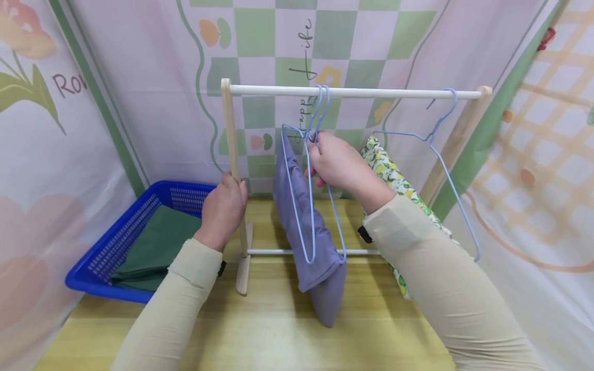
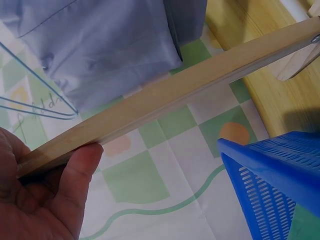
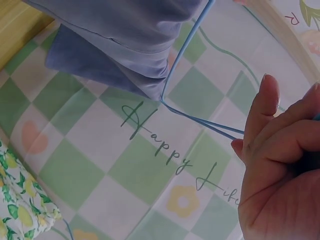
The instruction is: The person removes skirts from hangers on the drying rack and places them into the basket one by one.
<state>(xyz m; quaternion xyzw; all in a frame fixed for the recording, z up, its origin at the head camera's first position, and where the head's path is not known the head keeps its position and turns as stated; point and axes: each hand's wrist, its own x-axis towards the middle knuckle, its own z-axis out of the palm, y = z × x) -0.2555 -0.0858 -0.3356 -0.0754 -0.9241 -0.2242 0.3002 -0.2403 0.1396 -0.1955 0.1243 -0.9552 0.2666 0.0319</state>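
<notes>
Sleeves (image 1: 162,309): nearest my view, cuffs turned up; I would hold the right forearm off the lemon cloth (image 1: 392,172) beyond it.
Bench (image 1: 260,335): it carries the rack; I want the feet flat on it throughout.
Purple cloth (image 1: 302,219): the piece being worked on, hanging folded below the rod (image 1: 356,93), left of its middle, the lower end toward me. I would keep its fold even, so that it doesn't slip sideways.
Left grip (image 1: 226,208): wrapped round the left upright (image 1: 229,123), thumb against the wood in the wrist view. A firm brace here should stop the light frame rocking.
Basket (image 1: 109,292): beside that upright, a folded green cloth (image 1: 160,247) inside; I would mind the left elbow there.
Right grip (image 1: 339,162): pinching at the necks of two hangers (image 1: 312,206); I cannot tell if it has one or both.
Hangers: both hooks sit over the rod, close together; which wire bears the cloth I cannot make out. I'd handle by the neck, not the fabric, lifting slightly before any shift so the wires don't snag.
Far hanger (image 1: 436,126): near the rod's right end, well apart; I'd leave it alone.
Backdrop (image 1: 255,31): checked, behind everything.
</notes>
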